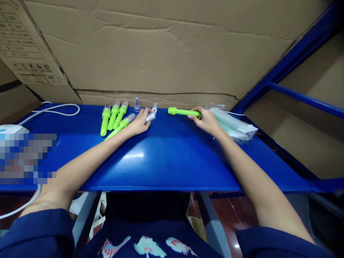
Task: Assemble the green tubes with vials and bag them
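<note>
My right hand is closed around the rear end of a lime-green flashlight-shaped tube, whose wider collared end points left and bears no clear cap. My left hand has its thumb and fingers about a clear plastic cap lying on its side. Just behind that hand, another clear cap stands upright on the table. A small clear piece with a red spot sits to its right. Left of my left hand lie several capped lime-green tubes, one of them partly under my forearm.
The blue table backs onto a tall cardboard sheet. Clear plastic bags lie beside my right hand. A white cable and a white device are at the left. A blue metal frame bounds the right side.
</note>
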### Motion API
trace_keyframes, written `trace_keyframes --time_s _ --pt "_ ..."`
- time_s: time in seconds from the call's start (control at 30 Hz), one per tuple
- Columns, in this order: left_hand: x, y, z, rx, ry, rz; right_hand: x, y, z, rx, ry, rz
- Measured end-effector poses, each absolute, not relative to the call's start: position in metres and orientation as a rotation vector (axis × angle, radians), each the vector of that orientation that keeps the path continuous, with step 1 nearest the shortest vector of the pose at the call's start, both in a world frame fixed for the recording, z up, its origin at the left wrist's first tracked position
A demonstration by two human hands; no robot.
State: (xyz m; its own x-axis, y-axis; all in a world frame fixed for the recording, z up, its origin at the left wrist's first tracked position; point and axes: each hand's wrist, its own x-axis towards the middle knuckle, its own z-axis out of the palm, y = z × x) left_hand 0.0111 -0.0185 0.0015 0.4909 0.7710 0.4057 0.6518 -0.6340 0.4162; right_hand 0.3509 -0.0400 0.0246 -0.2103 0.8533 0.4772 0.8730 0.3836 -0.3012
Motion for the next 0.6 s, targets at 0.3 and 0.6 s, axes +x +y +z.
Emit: trace_keyframes --time_s 0.3,0.6 --pt "0.008 -0.013 0.013 2.206 1.365 1.042 0.350 -0.046 0.034 -1.737 -1.999 -0.185" --pt "0.014 -0.014 0.014 2.196 1.260 1.263 0.348 -0.056 0.041 -1.869 -2.170 -0.346"
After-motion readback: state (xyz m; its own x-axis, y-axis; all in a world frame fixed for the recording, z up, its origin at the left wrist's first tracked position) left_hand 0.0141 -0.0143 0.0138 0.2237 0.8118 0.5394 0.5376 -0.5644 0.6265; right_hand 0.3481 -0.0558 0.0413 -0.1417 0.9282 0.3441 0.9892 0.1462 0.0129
